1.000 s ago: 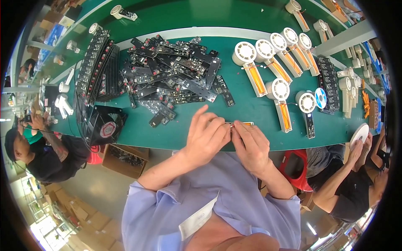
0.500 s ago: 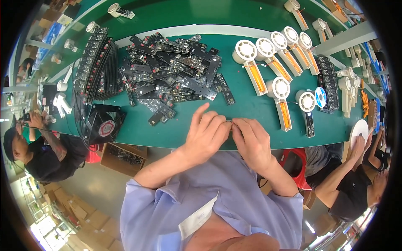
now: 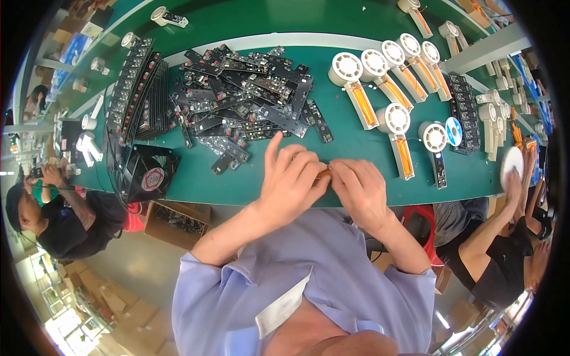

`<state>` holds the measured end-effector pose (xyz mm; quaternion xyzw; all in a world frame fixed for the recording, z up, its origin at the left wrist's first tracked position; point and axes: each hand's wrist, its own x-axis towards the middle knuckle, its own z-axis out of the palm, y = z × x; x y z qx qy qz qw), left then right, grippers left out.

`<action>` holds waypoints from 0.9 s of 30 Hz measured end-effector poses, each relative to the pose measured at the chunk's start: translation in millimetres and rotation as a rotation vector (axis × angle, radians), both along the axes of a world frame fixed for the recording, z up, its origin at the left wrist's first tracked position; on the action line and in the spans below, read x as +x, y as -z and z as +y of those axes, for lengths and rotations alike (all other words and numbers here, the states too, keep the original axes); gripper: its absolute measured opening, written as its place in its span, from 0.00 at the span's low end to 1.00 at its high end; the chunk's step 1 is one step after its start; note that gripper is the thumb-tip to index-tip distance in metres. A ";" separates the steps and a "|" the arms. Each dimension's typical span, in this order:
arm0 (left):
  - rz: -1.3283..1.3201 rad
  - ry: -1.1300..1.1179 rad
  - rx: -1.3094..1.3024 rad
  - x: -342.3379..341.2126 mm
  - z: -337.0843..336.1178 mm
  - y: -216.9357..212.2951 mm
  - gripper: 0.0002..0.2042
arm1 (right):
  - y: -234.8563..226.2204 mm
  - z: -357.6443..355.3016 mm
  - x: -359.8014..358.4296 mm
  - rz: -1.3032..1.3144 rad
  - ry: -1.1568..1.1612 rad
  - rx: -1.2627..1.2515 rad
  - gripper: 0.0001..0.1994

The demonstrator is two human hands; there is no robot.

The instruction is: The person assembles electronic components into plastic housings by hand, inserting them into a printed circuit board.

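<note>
The left hand (image 3: pixel 290 183), at the centre of the frame, is nearly closed: thumb and bent fingers pinch a small, narrow orange part (image 3: pixel 324 173). The part lies between both hands, above the near edge of the green, flat tabletop (image 3: pixel 202 185). The right hand (image 3: pixel 363 193) has its fingers bent and gathered, tips at the part's right end; its grip is hidden and cannot be told.

Upper left of centre: a loose pile of narrow black circuit boards (image 3: pixel 249 104). Upper right: white round-headed plastic housings (image 3: pixel 397 119), several with orange material inside their open handles. Left: a black square-framed fan (image 3: pixel 139 175) beside a stacked row of black boards (image 3: pixel 132 95).
</note>
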<state>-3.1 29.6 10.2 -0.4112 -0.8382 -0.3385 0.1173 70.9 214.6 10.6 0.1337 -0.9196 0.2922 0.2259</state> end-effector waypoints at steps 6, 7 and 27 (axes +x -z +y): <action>0.142 0.037 -0.056 3.6 -20.6 8.3 0.13 | 4.1 3.1 9.2 -0.029 0.024 -0.058 0.21; 0.141 0.033 -0.058 3.7 -19.9 6.7 0.13 | 6.0 3.3 9.7 -0.035 0.011 -0.135 0.21; 0.010 0.365 -0.168 -20.0 -34.8 8.0 0.15 | -3.6 3.9 3.8 -0.147 0.002 -0.298 0.16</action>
